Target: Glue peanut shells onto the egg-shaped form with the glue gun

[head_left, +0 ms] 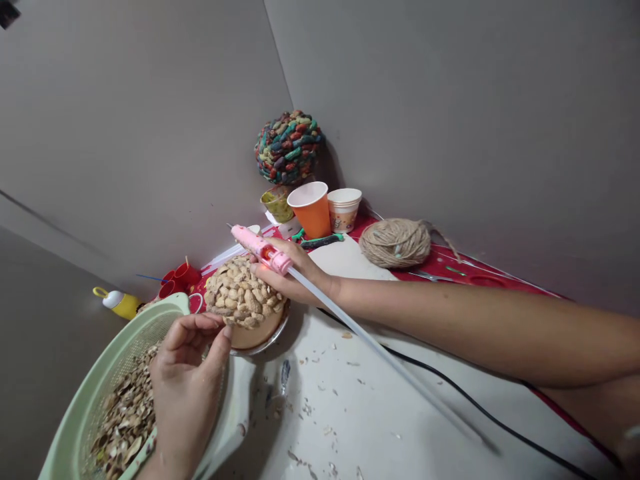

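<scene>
My right hand (295, 270) is closed round a pink glue gun (257, 247), whose nozzle points up and left. A long translucent glue stick (360, 330) runs out of its back end toward the lower right. Just below the gun, a dome covered in peanut shells (243, 293) rests on a tan rounded base (257, 337). With thumb and fingertips pinched together, my left hand (187, 380) presses a peanut shell at the dome's lower left edge; the fingers partly cover it.
A green colander (65, 427) of loose shells stands at left. Behind are an orange cup (315, 217), stacked paper cups (345, 210), a multicoloured ball (289, 148) and a twine roll (395, 243). A black cord (465, 393) crosses the white, shell-littered surface (380, 427).
</scene>
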The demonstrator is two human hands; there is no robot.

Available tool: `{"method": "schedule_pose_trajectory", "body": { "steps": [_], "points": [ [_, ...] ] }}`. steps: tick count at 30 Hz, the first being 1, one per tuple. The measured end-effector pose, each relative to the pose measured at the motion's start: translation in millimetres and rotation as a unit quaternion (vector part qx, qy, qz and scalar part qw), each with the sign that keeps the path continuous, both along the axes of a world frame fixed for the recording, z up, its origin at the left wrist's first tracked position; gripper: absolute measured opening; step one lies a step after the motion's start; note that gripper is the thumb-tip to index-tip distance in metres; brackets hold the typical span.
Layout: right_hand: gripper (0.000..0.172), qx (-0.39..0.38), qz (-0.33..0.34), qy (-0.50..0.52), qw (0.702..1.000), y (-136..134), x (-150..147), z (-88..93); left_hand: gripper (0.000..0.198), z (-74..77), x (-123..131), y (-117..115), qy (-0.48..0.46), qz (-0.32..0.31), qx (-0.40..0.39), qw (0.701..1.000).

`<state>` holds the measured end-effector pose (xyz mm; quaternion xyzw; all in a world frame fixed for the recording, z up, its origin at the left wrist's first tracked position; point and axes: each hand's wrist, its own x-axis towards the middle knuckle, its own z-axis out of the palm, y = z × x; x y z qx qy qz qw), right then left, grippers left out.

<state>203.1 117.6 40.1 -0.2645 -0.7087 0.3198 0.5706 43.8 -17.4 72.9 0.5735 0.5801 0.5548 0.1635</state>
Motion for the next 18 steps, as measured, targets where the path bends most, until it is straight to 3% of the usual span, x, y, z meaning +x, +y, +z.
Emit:
{"method": "schedule_pose_trajectory", "body": {
  "steps": [8,13,18],
  "points": [
    [0.009,0.006,0.008,0.001,1.0,0.4,0.3,2.2,0.012,3.1,-2.7,0.4,0.256,0.037,0.046,0.965],
    [0.018,0.014,0.011,-0.003,1.0,-1.3,2.7,6.1,0.016,0.1,-2.7,4.3,0.308,0.012,0.075,0.948],
    [0.017,0.013,0.011,-0.01,1.0,-2.1,3.3,7.3,0.018,6.0,0.8,8.2,0.365,-0.005,0.088,0.927]
  ]
}}
